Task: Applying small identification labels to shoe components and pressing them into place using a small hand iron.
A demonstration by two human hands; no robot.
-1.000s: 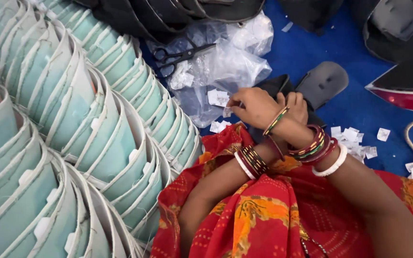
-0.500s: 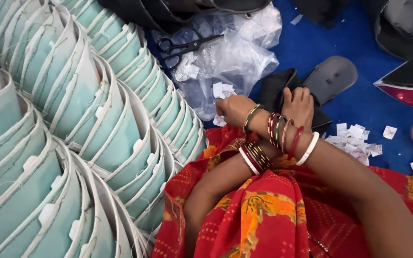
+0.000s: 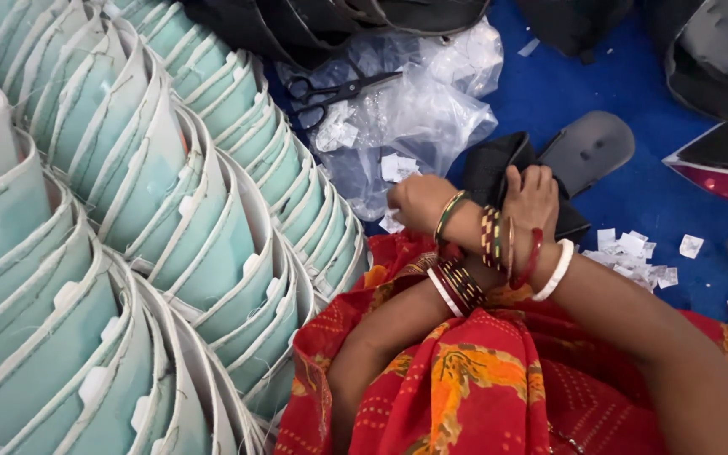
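Under left hand (image 3: 532, 198), black piece (image 3: 499, 168).

Your forearms cross at the wrists in front of you. Your right arm comes in from the lower right and runs up-left, so your right hand (image 3: 419, 202) ends up on the left, curled into a loose fist with its back facing up. Your left arm rises from the lower middle and passes beneath the right wrist; your left hand (image 3: 532, 198) lies on the right, fingers (image 3: 526, 179) extended away from you and pressing down
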